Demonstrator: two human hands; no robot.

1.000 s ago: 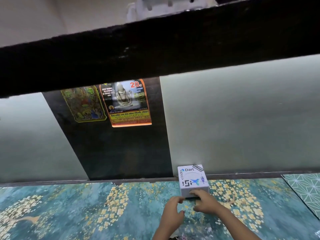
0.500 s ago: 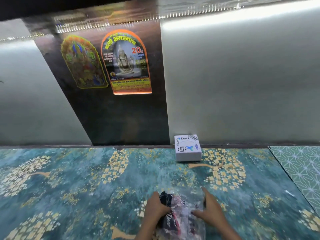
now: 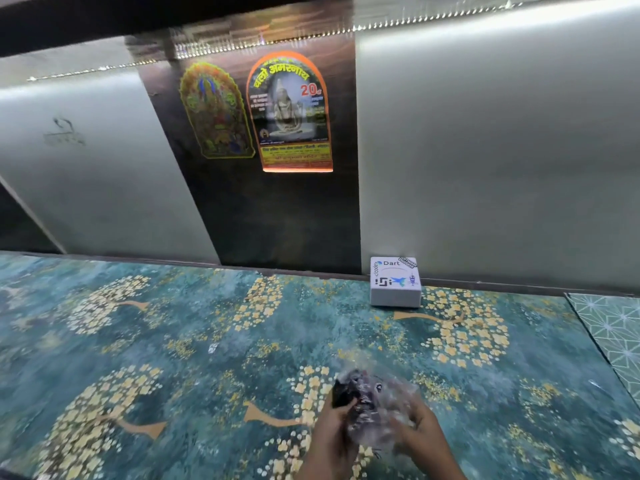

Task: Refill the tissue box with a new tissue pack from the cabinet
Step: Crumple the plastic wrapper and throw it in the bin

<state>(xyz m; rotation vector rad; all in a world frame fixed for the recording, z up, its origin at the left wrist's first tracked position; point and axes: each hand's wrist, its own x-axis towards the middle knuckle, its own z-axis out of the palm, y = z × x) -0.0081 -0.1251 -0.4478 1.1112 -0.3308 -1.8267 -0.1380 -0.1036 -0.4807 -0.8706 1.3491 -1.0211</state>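
Lifted now, tissue pack (image 3: 375, 407) sits gripped between left hand (image 3: 334, 436) and right hand (image 3: 420, 433).

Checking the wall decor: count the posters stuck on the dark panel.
2. The yellow-bordered poster is on the left, the orange-bordered poster right beside it, both high on the dark panel.

Two hands (image 3: 332, 441) (image 3: 424, 434), one white box (image 3: 394, 282), two posters (image 3: 216, 110) (image 3: 290, 112), and seemingly one blurred plastic pack (image 3: 375, 407).

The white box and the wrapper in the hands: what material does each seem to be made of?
White box: probably cardboard or plastic, matte, with sharp edges and stickers on top; unclear which. Wrapper: thin clear plastic film, crinkled and shiny, with dark contents showing through, held by the left hand and right hand.
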